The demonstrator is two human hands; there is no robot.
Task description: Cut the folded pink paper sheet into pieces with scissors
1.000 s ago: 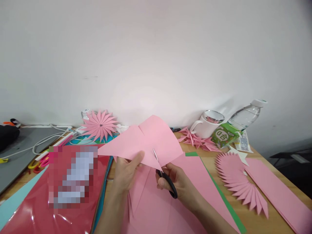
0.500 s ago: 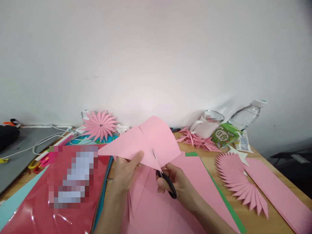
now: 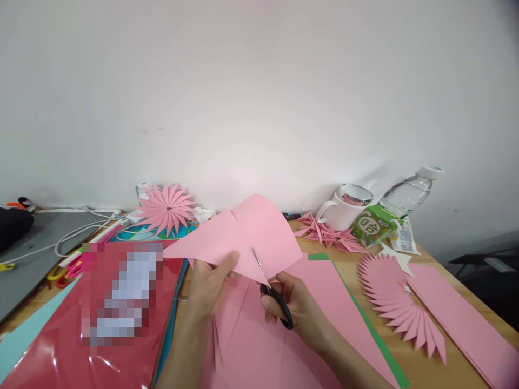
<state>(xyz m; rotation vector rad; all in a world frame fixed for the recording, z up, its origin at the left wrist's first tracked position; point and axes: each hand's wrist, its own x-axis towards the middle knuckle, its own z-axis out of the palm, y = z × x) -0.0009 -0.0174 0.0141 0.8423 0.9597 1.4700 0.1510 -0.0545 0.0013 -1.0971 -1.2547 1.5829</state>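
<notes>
A sheet of pink paper [image 3: 263, 227], creased and curved, is raised over the desk with a pointed end toward the left. My left hand [image 3: 213, 283] pinches its lower edge, thumb on top and fingers underneath. Black-handled scissors [image 3: 279, 305] are in my right hand [image 3: 295, 308], their blade lying over the lower part of the sheet and pointing up and left. Fingers of my right hand are close to the sheet's lower edge. Large pink sheets [image 3: 320, 302] lie below both hands, on top of a green sheet [image 3: 381, 346].
Left: a glossy red packet [image 3: 48, 335], a pink paper rosette [image 3: 168, 208], cables and a grey laptop [image 3: 44, 232]. Right: a white mug [image 3: 340, 210], pink paper stars [image 3: 324, 232], a green packet [image 3: 373, 224], a water bottle [image 3: 409, 192], a pleated pink fan [image 3: 389, 292] and pink strips [image 3: 458, 319].
</notes>
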